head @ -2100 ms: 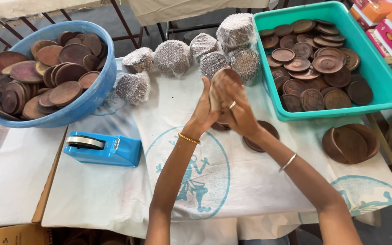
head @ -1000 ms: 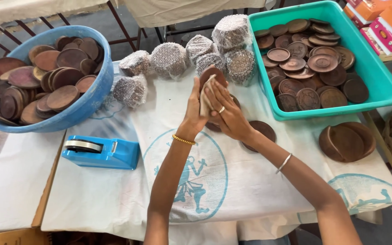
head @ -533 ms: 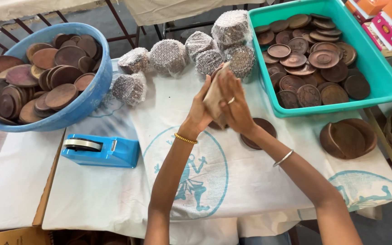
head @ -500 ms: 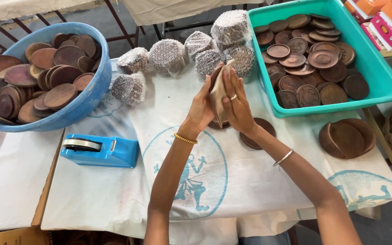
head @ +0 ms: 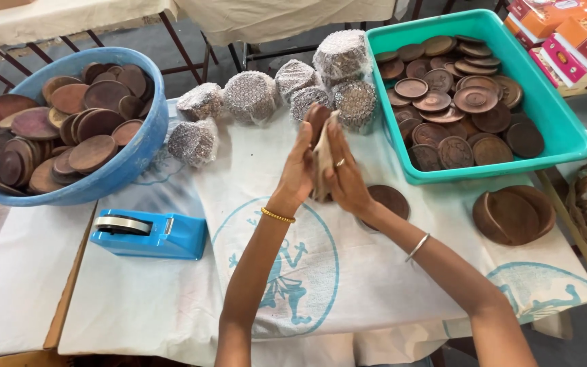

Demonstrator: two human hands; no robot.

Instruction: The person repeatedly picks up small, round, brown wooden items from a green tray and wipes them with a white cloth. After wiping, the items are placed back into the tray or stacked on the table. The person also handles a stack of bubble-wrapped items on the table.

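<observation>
Both hands met palm to palm above the middle of the worktop (head: 171, 299), the left hand (head: 298, 170) and right hand (head: 343, 178) with fingers (head: 334, 139) closed flat on a brown wooden disc (head: 318, 117) wrapped in pale cloth (head: 323, 163), held on edge, its rim pointing toward the far netted bundles (head: 338, 58).

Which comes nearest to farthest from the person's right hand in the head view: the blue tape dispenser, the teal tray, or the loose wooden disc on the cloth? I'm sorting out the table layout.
From the right hand:
1. Loose wooden disc, just right of the hand on the cloth.
2. Teal tray, farther right, full of brown discs.
3. Blue tape dispenser, off to the left, past the left hand.
</observation>
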